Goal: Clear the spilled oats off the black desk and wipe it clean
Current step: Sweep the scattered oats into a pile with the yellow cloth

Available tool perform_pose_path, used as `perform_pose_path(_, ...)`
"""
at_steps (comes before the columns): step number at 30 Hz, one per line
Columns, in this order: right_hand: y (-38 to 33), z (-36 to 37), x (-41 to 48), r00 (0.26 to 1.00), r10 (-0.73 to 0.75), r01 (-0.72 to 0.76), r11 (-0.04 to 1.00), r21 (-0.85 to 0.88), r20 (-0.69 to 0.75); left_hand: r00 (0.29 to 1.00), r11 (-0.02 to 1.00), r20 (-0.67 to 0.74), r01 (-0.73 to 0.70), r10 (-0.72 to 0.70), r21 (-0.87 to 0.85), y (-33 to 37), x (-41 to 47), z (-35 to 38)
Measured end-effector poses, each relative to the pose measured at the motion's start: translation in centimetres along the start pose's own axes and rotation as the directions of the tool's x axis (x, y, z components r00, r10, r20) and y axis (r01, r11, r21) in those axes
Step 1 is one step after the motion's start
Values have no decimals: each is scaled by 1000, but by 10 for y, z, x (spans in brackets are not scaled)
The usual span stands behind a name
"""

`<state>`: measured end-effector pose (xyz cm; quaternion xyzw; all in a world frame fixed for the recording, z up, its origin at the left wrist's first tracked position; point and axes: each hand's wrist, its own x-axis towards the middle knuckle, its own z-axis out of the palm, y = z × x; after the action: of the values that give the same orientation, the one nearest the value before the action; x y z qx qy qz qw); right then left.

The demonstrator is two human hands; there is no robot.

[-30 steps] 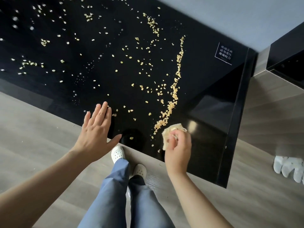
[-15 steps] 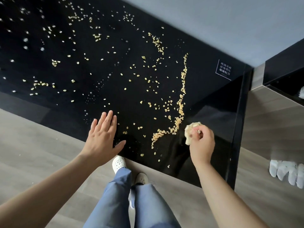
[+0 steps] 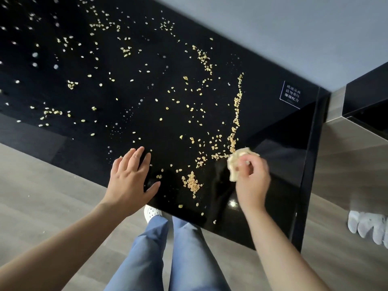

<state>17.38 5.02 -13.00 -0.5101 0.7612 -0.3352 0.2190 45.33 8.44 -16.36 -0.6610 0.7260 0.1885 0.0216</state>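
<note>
Oats (image 3: 204,59) lie scattered over most of the black tabletop (image 3: 283,156), sparse at the left and denser toward the right. Densest feature: a narrow ridge (image 3: 237,110) of flakes, with its long axis running far-to-near, almost straight away from the person. Its near end hooks left. A small heap (image 3: 191,182) sits apart from the ridge, close to the front edge. Right hand (image 3: 253,179): grip closed, fingers curled round a crumpled pale wad (image 3: 236,164); cloth or paper, cannot tell. The wad is down at the near end of the ridge, touching the flakes there. This hand is motion-blurred, so finger detail is poor. Left hand (image 3: 130,179): grip open and holding nothing, fingers straight and together, thumb spread. It is palm down at the front edge of the tabletop, left of the heap, with the fingertips pointing away from the person. Contact with the surface cannot be judged. A white printed label (image 3: 290,94) sits near the far right corner. Below the edge are blue trousers (image 3: 159,255), one white shoe (image 3: 152,213) and grey wood floor (image 3: 42,185).
</note>
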Motion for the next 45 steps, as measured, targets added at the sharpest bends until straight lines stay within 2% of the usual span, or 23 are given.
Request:
perform_pose_path(3, 21, -17, 29, 990, 135, -138, 988, -70, -42, 1000, 999, -20, 24, -24, -24, 3, 3, -4)
perform_pose_path(6, 31, -10, 39, 986, 167, -168, 979, -114, -18, 997, 998, -45, 57, -59, -39, 7, 5, -6)
perform_pose_path(9, 18, 16, 30, 996, 88, -86, 994, -62, 34, 993, 994, -63, 98, -101, -47, 11, 8, -9)
perform_pose_path(12, -1, 42, 18, 971, -72, 77, 997, -11, 230, 991, 993, -80, 107, -111, -55, 13, 18, -14)
perform_pose_path(14, -13, 48, 21, 942, -126, 123, 992, 29, 312, 993, 994, -79, 81, -86, -67, 16, 27, -17)
perform_pose_path(15, -18, 47, 26, 944, -131, 120, 991, 56, 302, 995, 995, -71, 66, -71, -68, 17, 32, -17)
perform_pose_path(18, -20, 28, 57, 981, -130, 115, 988, 107, 147, 998, 997, -52, 43, -46, -66, 20, 44, -17)
perform_pose_path(21, -2, 9, 100, 996, -70, 68, 997, 43, 49, 999, 997, -30, 38, -40, -71, 25, 51, -16)
perform_pose_path(24, 19, 7, 124, 997, 56, -54, 998, -37, 50, 998, 997, -12, 56, -57, -54, 30, 56, -14)
perform_pose_path(27, 17, 27, 115, 995, 83, -81, 996, -42, 59, 997, 997, -42, 71, -71, -6, 31, 59, -14)
perform_pose_path(30, -4, 49, 93, 981, -80, 79, 997, 9, 177, 994, 996, -59, 88, -89, -23, 32, 67, -17)
perform_pose_path(32, -14, 57, 79, 926, -195, 195, 980, 32, 323, 993, 995, -62, 95, -97, -32, 33, 71, -17)
perform_pose_path(34, -20, 56, 73, 899, -201, 190, 980, 67, 390, 993, 995, -59, 97, -98, -23, 32, 70, -16)
perform_pose_path(37, -24, 42, 94, 950, -175, 142, 980, 142, 259, 992, 995, -70, 102, -102, 1, 31, 69, -16)
perform_pose_path(39, -16, 30, 128, 977, -180, 166, 979, 119, 118, 990, 994, -80, 112, -112, -3, 33, 72, -19)
perform_pose_path(41, -2, 20, 166, 993, -118, 117, 992, 52, 18, 987, 991, -89, 130, -132, -23, 35, 76, -20)
perform_pose_path(43, 13, 11, 190, 1000, -12, 12, 1000, 2, -8, 985, 990, -93, 139, -142, -38, 37, 78, -21)
perform_pose_path(45, 23, 12, 198, 999, 29, -29, 999, -35, 16, 985, 989, -100, 138, -143, -53, 39, 82, -22)
